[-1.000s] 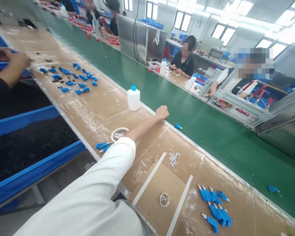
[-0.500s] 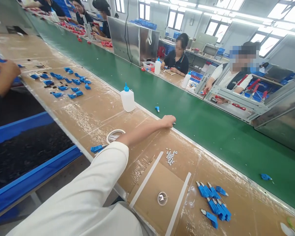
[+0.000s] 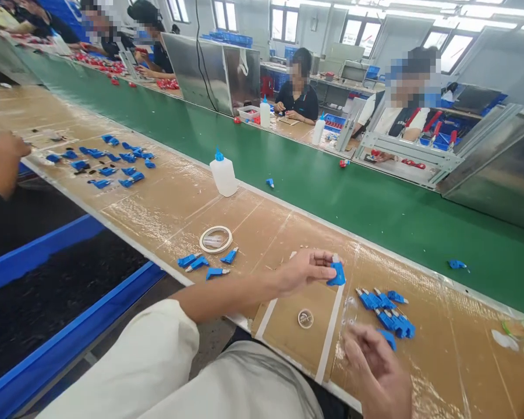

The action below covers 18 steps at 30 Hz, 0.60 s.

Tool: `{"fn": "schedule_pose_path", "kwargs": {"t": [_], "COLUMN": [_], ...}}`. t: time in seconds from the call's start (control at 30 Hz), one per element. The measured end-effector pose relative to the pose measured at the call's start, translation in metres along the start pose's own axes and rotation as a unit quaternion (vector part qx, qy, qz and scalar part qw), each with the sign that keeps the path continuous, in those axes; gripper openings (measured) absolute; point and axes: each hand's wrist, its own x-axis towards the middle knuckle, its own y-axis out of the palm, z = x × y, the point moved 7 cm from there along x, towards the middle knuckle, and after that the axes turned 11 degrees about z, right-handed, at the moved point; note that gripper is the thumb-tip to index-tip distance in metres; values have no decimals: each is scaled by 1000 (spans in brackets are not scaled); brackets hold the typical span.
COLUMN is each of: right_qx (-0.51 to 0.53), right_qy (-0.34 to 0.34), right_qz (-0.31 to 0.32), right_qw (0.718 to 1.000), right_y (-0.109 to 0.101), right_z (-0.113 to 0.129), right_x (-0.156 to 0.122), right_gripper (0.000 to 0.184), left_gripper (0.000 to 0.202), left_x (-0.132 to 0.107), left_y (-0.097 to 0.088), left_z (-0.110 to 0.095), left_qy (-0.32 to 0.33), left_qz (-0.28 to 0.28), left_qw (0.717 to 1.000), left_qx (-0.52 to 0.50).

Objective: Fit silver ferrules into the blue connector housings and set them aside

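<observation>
My left hand [image 3: 299,271] pinches a small blue plastic part [image 3: 337,276] with a pale tip pointing up, above the far end of a cardboard pad [image 3: 283,334]. Lower right, my right hand [image 3: 378,369] is curled, thumb close to the fingers; whatever it may hold is hidden. Just beyond it lies a group of similar blue parts [image 3: 388,311] with pale tips, one partly covered by the hand. A small round cup [image 3: 305,318] with shiny contents stands on the pad between two white tape strips. My left hand hides the spot where small grey pieces lay.
A tape roll [image 3: 215,227] lies left of my forearm, near several blue parts [image 3: 197,263]. A white squeeze bottle [image 3: 223,176] stands by the green belt [image 3: 297,198]. A co-worker's hand [image 3: 4,157] is at far left; others sit across the belt.
My left hand has come back from the belt's edge towards me and now shows a blue part in its fingers. My right hand has entered view. Blue parts beside the tape roll are uncovered.
</observation>
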Motion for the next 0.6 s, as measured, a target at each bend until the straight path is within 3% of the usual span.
{"fn": "schedule_pose_path", "kwargs": {"t": [0.1,0.23,0.43,0.6], "right_qx": [20,22,-40,-214], "right_qy": [-77,-124,-168,-211], "right_qz": [42,24,31,97], "right_qw": [996,992,985,949], "right_y": [26,35,31,30], "right_z": [12,13,18,37], "right_x": [16,21,14,13], "right_gripper": [45,43,30,20], "left_gripper": [54,54,60,62], "left_x": [-27,-44,-54,-55], "left_y": [16,28,29,21], "left_z": [16,18,22,28], "left_qy": [18,37,-15,-115], "left_qz": [-41,-59,-31,55], "left_qw": [999,997,999,988], "left_qx": [-23,-26,-1,83]}}
